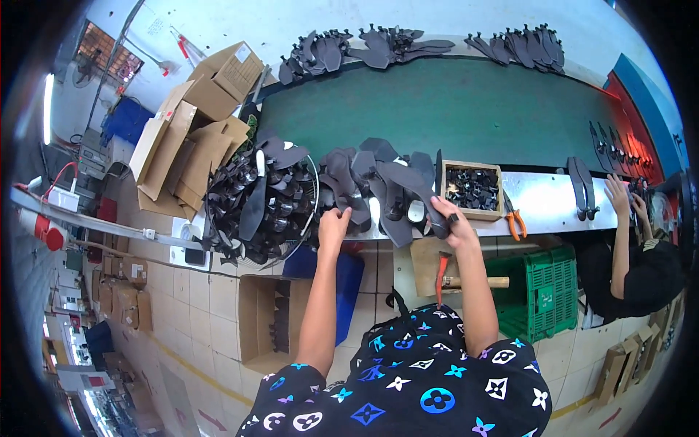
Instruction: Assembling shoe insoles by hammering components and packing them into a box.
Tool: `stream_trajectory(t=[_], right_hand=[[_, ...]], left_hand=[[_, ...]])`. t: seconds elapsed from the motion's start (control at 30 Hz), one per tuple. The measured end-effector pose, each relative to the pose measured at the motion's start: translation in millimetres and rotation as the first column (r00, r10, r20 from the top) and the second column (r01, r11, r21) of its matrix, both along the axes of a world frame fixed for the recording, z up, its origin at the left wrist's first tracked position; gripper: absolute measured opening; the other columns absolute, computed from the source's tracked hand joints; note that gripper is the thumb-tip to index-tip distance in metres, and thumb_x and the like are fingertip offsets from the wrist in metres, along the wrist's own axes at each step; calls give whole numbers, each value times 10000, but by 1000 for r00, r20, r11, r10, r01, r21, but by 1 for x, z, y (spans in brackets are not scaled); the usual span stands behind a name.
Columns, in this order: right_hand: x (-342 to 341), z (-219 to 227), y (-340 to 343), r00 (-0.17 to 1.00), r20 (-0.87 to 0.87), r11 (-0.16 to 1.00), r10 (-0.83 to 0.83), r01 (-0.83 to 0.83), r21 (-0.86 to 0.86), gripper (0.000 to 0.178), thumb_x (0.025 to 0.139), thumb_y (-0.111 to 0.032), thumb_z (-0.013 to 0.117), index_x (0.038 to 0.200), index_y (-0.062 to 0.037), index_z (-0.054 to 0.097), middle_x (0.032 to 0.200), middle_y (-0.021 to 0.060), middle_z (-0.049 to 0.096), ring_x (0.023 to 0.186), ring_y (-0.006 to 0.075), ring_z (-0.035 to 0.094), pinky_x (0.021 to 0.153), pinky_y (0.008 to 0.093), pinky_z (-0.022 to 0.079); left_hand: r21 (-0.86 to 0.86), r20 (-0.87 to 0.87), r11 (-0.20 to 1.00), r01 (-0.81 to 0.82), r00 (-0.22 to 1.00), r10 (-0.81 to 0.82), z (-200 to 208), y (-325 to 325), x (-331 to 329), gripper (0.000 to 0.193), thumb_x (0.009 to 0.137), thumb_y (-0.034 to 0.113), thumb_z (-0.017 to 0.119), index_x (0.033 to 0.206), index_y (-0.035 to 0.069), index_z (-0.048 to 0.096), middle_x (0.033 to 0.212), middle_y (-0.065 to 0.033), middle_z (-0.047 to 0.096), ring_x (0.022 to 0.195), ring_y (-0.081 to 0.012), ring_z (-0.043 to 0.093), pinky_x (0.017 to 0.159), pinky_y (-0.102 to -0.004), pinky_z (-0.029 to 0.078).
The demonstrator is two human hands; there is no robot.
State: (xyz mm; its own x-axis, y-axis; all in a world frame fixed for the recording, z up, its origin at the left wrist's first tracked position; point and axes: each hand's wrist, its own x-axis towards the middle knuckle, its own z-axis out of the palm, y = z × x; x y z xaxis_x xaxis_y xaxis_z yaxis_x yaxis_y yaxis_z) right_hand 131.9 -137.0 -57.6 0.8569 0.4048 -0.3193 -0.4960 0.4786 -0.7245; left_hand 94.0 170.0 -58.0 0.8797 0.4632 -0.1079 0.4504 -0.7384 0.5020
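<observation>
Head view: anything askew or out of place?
Yes: the brown cartons beside the left end of the green belt lean askew, flaps splayed. Dark soles by the right hand overlap at mixed angles. No obvious spill.

Beyond the right fingers (440, 207) stretches a green conveyor belt (437, 109), with cardboard cartons (240, 71) far left and a green plastic crate (547, 291) lower right.

silver bench (537, 191) — dark soles (405, 179) | wooden tray (473, 215) | orange-handled pliers (512, 217)
</observation>
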Motion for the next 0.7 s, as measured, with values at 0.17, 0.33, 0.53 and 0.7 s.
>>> stream_trajectory(t=[0.17, 0.33, 0.53, 0.7], right_hand=[[-26, -2, -5, 998, 53, 985, -45, 36, 167, 281, 950, -285, 622, 1091, -46, 574, 881, 77, 649, 726, 132, 622, 675, 252, 521], [-40, 4, 0, 963, 262, 998, -59, 47, 51, 374, 951, -329, 624, 1170, -28, 579, 999, 66, 669, 844, 114, 613, 769, 254, 491], [-41, 72, 49, 829, 517, 973, 212, -128, -193, 476, 969, -353, 593, 1259, 22, 556, 1098, 42, 623, 1008, 123, 561, 898, 254, 427], [-38, 149, 134, 537, 618, 789, 574, -566, -241, 447, 985, -322, 558, 1253, 36, 557, 1122, 20, 619, 1013, 109, 537, 916, 252, 407]], left_hand=[[101, 327, 985, -138, 940, 98, 23, 2, -6, 338, 888, 295, 569, 902, -34, 643, 940, -263, 648, 875, -446, 624, 778, -488, 484], [343, 622, 913, -223, 782, -43, 102, 21, -24, 226, 919, 184, 602, 989, -24, 659, 983, -191, 662, 833, -369, 663, 714, -438, 525], [-424, 679, 899, 106, 695, 238, 199, 74, -85, 221, 851, 155, 757, 956, -37, 732, 828, -34, 705, 747, -74, 615, 694, -212, 489], [-517, 641, 820, 246, 746, 181, 210, 97, -185, 264, 905, 241, 700, 939, -21, 718, 850, -39, 703, 775, -83, 623, 728, -223, 496]])
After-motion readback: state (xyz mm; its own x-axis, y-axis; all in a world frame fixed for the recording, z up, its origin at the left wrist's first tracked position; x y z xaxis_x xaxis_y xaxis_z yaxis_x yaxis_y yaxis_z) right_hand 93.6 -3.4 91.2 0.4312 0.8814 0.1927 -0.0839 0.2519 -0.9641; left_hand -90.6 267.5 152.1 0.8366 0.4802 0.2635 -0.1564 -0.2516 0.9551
